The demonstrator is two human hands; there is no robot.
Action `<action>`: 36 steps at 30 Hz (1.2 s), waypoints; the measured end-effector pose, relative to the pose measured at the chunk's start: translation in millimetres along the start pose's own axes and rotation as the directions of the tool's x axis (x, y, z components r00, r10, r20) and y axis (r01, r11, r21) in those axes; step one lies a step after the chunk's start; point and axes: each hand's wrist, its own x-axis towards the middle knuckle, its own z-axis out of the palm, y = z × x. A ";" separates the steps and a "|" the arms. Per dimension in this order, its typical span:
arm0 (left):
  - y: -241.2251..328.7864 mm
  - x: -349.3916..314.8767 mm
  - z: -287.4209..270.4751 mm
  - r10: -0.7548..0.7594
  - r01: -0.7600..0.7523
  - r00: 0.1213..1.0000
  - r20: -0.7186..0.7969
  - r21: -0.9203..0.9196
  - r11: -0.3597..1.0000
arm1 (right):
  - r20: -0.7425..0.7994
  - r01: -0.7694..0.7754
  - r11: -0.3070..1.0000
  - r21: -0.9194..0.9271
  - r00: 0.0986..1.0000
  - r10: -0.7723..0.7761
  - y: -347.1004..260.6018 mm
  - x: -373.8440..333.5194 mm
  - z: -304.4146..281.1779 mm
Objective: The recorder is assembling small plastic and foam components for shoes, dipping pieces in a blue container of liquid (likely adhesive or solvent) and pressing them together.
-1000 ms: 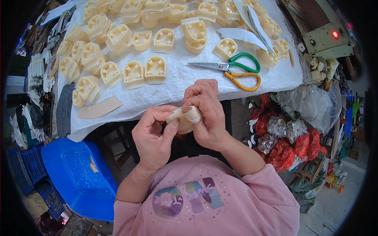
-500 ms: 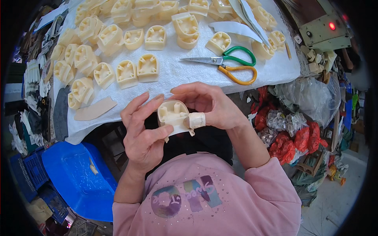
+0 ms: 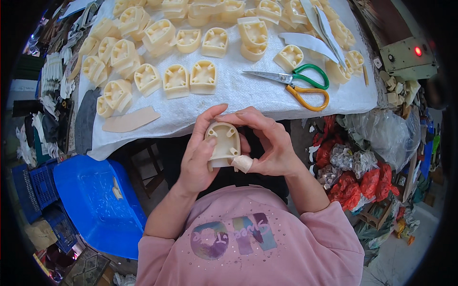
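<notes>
White cloth (image 3: 238, 95) covered the bench, which carried rows of cream moulded parts (image 3: 176, 81), a flat strip (image 3: 130, 120) at the near edge, and scissors (image 3: 298, 81) with green and orange handles. A blue bin (image 3: 95, 200) stood below the bench on the person's left; red and clear bags (image 3: 367, 176) lay on the right.

Change from the earlier frames:
1. One second before, both hands were closed over the part (image 3: 223, 143), with little of it showing.
2. Half a second before, the part had been turned so that its ribbed hollow faced the camera.
3. At this moment the hollow side faced up in full view, and the part sat lower, nearer the chest, off the bench.

Grip state: the left hand (image 3: 202, 152) was clamped on the part's left side, thumb on the rim. The right hand (image 3: 267, 143) was closed on the right side, fingers arched over the top edge; its taped thumb (image 3: 243, 163) pressed the lower corner.

Judgement: the turn exposed the inner face and rim, which suggested that the work had moved to checking or trimming that side. The scissors lay untouched, well apart from both hands.
</notes>
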 end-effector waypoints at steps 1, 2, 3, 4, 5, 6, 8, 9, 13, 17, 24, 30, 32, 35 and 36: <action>-6.5 0.4 -2.0 0.089 -0.086 0.994 -0.056 0.064 0.994 | -0.032 -0.020 0.998 0.055 0.999 0.022 2.0 -1.1 2.5; -10.9 0.9 -2.1 0.179 -0.165 0.978 -0.105 0.132 0.977 | -0.030 -0.020 0.998 0.056 0.999 0.022 0.4 -0.4 2.4; -11.2 1.3 1.9 0.215 -0.203 0.967 -0.139 0.097 0.974 | 0.020 -0.013 0.998 -0.068 1.000 0.014 -3.7 2.6 0.1; -11.4 0.9 0.7 0.214 -0.202 0.967 -0.137 0.096 0.975 | 0.068 0.000 0.981 -0.192 0.998 0.014 -6.0 4.1 -1.7; -11.8 0.6 -1.8 0.220 -0.190 0.965 -0.144 0.197 0.962 | 0.064 -0.002 0.981 -0.196 0.998 0.015 -5.2 4.9 -2.0; -12.4 0.6 -1.2 0.222 -0.172 0.964 -0.146 0.293 0.941 | 0.044 -0.098 0.991 -0.096 0.994 0.103 -4.3 5.9 -1.3; -8.8 0.9 8.0 0.229 -0.198 0.969 -0.094 0.264 0.944 | 0.001 -0.317 0.916 0.246 0.945 0.326 -4.1 12.4 3.7; -8.7 0.7 10.0 0.249 -0.229 0.967 -0.057 0.238 0.944 | 0.057 -0.453 0.825 0.338 0.885 0.463 -7.0 21.3 5.6; -10.3 4.8 16.3 0.277 -0.219 0.956 -0.096 0.391 0.894 | 0.323 -0.550 0.755 0.357 0.831 0.452 5.1 30.9 -3.3; -20.2 9.7 9.5 0.446 -0.296 0.884 -0.138 0.574 0.764 | 0.157 -0.250 0.936 0.249 0.964 0.216 7.0 20.6 6.5; -9.0 8.4 11.3 0.423 -0.292 0.871 -0.250 0.429 0.855 | -0.081 -0.131 0.991 0.036 0.988 0.133 3.6 3.1 30.4; -9.3 8.6 13.0 0.474 -0.363 0.837 -0.273 0.371 0.855 | -0.045 -0.265 0.863 0.430 0.949 0.313 -2.8 -3.2 36.2; -14.7 9.1 13.5 0.505 -0.395 0.825 -0.255 0.379 0.837 | -0.075 -0.223 0.883 0.412 0.958 0.277 -0.3 -2.7 38.5; -21.9 10.7 6.5 0.581 -0.367 0.762 -0.286 0.548 0.752 | -0.169 -0.107 0.987 0.116 0.977 0.126 7.3 -1.6 38.2; -21.2 9.1 3.7 0.529 -0.343 0.813 -0.245 0.533 0.774 | -0.173 -0.146 0.983 0.107 0.971 0.163 8.7 -3.2 37.2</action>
